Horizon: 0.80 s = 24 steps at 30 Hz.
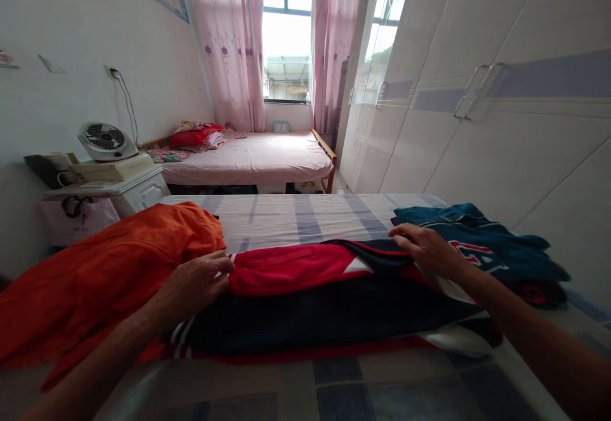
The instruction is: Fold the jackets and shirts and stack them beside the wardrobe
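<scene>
A red and dark navy jacket with white trim lies stretched sideways on the bed, its striped ribbed edge toward the left. My left hand is closed on the striped end of a red sleeve. At the jacket's far right side, my right hand pinches the dark fabric along the upper edge; part of its grip is hidden. An orange garment lies beside my left hand and forearm. Just beyond my right hand is a folded teal garment with red and white lettering.
The near bed has a pale sheet with blue-grey checks. Behind it stands a second bed with pink bedding. A fan sits on the bedside cabinet at left. White wardrobes line the right side.
</scene>
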Available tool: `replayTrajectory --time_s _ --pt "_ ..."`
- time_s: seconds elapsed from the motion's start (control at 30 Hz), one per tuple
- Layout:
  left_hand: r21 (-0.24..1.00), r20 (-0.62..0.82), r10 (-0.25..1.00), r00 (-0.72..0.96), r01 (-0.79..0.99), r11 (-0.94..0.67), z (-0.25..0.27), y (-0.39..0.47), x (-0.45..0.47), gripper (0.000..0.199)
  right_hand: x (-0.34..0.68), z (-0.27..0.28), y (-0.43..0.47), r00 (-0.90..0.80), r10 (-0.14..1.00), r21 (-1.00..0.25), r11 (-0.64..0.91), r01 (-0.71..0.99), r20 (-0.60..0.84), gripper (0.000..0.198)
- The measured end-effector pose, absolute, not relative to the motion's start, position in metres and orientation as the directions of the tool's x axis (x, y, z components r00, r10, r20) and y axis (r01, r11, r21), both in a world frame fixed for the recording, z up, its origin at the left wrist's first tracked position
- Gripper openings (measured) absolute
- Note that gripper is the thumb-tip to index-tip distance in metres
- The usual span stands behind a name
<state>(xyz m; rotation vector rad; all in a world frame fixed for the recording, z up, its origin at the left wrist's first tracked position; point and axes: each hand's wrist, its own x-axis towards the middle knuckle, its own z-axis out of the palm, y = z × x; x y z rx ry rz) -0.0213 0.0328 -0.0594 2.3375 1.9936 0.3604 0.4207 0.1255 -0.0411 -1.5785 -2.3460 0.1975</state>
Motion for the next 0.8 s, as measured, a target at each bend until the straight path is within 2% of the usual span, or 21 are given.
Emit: replayTrajectory --time_s 0.07,0.17,0.27,0.33,0.43,0.57,0.67,0.73,0.8 --pt "0.185 0.202 0.975 0.087 0.975 -0.125 -0.055 0.042 -0.01 0.028 0.392 -0.033 0.142 -0.381 0.91 -0.223 0.41 0.884 0.16 0.036" --pt "0.132 0.277 0.952 0.133 0.976 -0.175 -0.068 0.054 0.004 0.035 0.344 -0.043 0.161 -0.443 0.895 -0.154 0.446 0.882 0.054 0.036" --pt "0.068 0.24 0.956 0.168 0.98 -0.189 -0.091 0.059 0.006 0.039 0.309 -0.067 0.172 -0.421 0.907 -0.131 0.419 0.899 0.014 0.032" --pt "0.091 0.216 0.968 0.13 0.984 -0.153 -0.103 0.059 0.001 0.044 0.3 -0.08 0.176 -0.389 0.921 -0.127 0.387 0.913 0.011 0.026" --pt "0.172 0.217 0.973 0.082 0.978 -0.121 -0.112 0.058 -0.005 0.05 0.305 -0.083 0.181 -0.315 0.948 -0.141 0.32 0.937 0.054 0.024" --pt "0.247 0.205 0.978 0.042 0.965 -0.093 -0.115 0.058 -0.007 0.051 0.333 -0.056 0.185 -0.14 0.966 -0.176 0.179 0.968 0.217 0.037" --pt "0.274 0.199 0.98 0.028 0.958 -0.083 -0.115 0.063 -0.012 0.049 0.357 -0.027 0.179 0.005 0.915 -0.355 0.151 0.923 0.404 0.037" --pt "0.282 0.187 0.982 0.029 0.956 -0.081 -0.112 0.069 -0.018 0.049 0.371 -0.009 0.167 0.097 0.855 -0.513 0.212 0.832 0.51 0.035" --pt "0.287 0.171 0.985 0.026 0.955 -0.075 -0.104 0.076 -0.025 0.045 0.381 0.006 0.151 0.161 0.806 -0.592 0.266 0.761 0.569 0.033"
